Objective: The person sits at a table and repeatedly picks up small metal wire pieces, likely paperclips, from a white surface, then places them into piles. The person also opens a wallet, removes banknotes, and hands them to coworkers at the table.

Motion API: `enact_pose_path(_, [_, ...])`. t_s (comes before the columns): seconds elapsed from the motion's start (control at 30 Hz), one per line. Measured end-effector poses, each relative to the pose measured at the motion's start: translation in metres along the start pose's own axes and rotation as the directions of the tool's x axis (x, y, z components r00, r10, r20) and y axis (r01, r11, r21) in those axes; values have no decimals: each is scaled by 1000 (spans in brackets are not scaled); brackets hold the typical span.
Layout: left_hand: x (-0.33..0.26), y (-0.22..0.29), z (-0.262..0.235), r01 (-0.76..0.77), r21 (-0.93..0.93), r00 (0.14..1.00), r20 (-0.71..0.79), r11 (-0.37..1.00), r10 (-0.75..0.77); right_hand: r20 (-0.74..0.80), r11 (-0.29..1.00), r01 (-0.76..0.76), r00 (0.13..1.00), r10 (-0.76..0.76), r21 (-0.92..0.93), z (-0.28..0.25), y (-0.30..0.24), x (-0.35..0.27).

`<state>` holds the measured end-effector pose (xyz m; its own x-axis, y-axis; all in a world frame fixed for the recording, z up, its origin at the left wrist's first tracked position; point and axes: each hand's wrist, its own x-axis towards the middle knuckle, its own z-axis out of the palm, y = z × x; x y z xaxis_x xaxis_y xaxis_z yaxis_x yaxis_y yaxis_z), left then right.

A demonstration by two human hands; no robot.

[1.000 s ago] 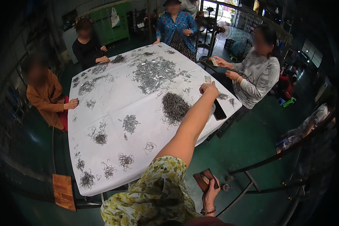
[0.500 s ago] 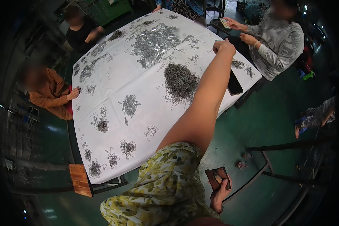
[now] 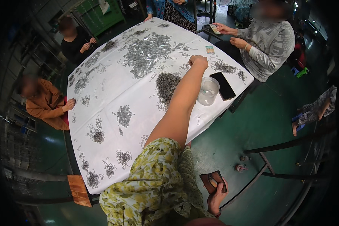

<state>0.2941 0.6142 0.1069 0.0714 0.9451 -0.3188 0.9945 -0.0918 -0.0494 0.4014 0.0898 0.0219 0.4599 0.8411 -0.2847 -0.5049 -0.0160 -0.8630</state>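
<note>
My left hand (image 3: 198, 61) is stretched far across the white-covered table (image 3: 109, 86), its fingers curled in and nothing seen in them. Just beyond it, a small coloured card or folded note (image 3: 209, 49) lies flat on the cover. Below my left forearm is a dense pile of bent metal hooks (image 3: 166, 86), partly hidden by the arm. My right hand (image 3: 217, 196), low beside my body, grips an open brown wallet (image 3: 208, 184). A clear round plastic tub (image 3: 208, 91) and a black phone (image 3: 223, 86) stand and lie to the right of my left forearm.
A big heap of shiny flat metal pieces (image 3: 147, 52) covers the far middle. Smaller hook piles (image 3: 123, 158) dot the near left. A person in grey (image 3: 267, 49) at the right holds a similar card (image 3: 214, 28). Others sit at the left edge; one stands at the far edge.
My left hand has drawn back to the left from the table's far right, leaving the card or note lying there. The tub has come out from behind my arm. My right hand keeps the wallet.
</note>
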Motion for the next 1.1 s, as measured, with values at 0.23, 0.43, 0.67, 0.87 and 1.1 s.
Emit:
enact_pose_path(0.23, [145,25,12,22,122,998,-61,992,-14,-239,981,65,965,-108,-182,25,8,85])
enact_pose_path(0.43, [295,7,22,42,63,988,-154,997,-32,-483,914,34,841,-245,-404,28,25,193])
enact_pose_path(0.67, [305,-19,5,-76,-50,940,-338,996,54,-421,962,50,892,-163,-267,63,-5,204])
enact_pose_path(0.87, [83,-13,-54,-673,-82,372,-897,735,240,-230,950,107,956,-179,-293,39,-48,98])
enact_pose_path(1.1, [-316,7,13,-826,476,-539,-516,-300,665,-164,889,290,917,-364,-356,-13,-41,-10])
